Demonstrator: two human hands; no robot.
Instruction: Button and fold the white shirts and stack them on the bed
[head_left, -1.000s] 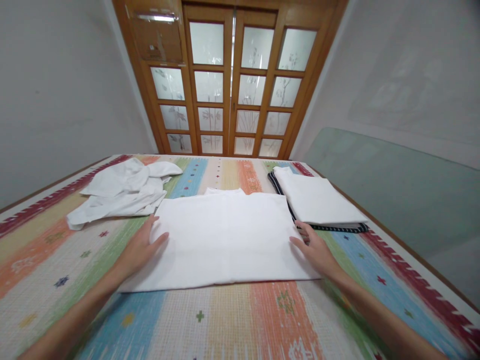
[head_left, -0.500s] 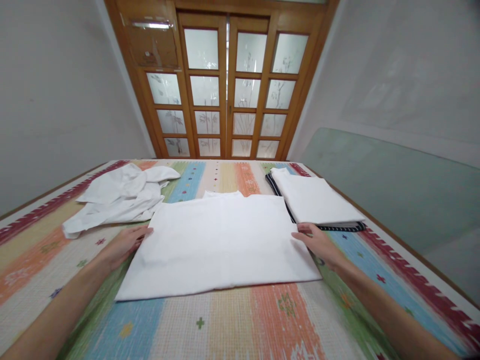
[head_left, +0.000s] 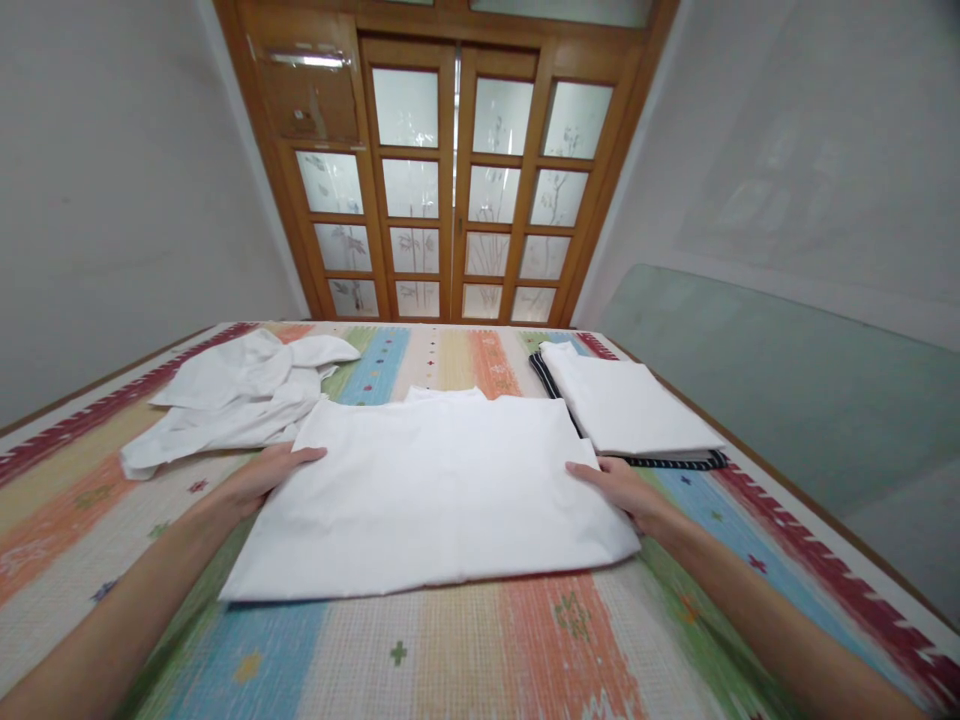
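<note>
A folded white shirt (head_left: 442,490) lies in front of me, with a small neckline-like piece showing at its far edge. My left hand (head_left: 274,472) grips its left side, thumb on top and the fingers hidden beneath the cloth. On the opposite side my right hand (head_left: 619,488) holds the edge the same way, thumb above and fingers under. The sides of the shirt are slightly raised, while its near edge seems to rest on the bedspread (head_left: 375,670).
At the far left lies a crumpled white garment (head_left: 240,385). A stack of folded clothes (head_left: 637,405), white over dark striped cloth, sits at the right. A pale green panel (head_left: 787,370) runs along the right wall. Wooden glazed doors (head_left: 454,180) stand beyond the bed.
Both hands have moved inward over the shirt's sides, thumbs now on top and fingers tucked under. The shirt's sides have lifted a little and its surface has creased.
</note>
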